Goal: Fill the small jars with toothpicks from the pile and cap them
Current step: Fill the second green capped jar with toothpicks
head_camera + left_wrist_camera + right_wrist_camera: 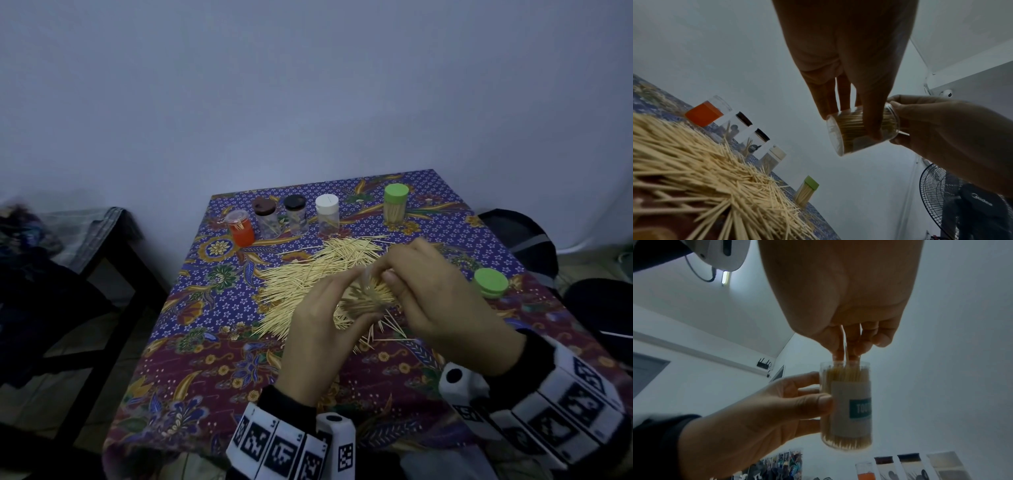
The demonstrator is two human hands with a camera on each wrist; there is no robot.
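Basically six jars: five stand beyond the toothpick pile (318, 274), the green-capped jar (395, 204) full, while the left hand (322, 329) grips the sixth jar (846, 404), packed, above it. Right hand (452, 301) fingers (838, 344) pinch toothpicks at its mouth. One loose green cap (491, 282) lies right of the pile.

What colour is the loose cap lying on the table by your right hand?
Light green. The cap shows best in the head view, lying beside the right hand.

A floral batik cloth (219, 346) in purple and maroon covers the surface. Left of it stands a dark bench (113, 240) with folded fabric on top. A black pedestal fan (941, 198) stands by the pale wall (308, 96).
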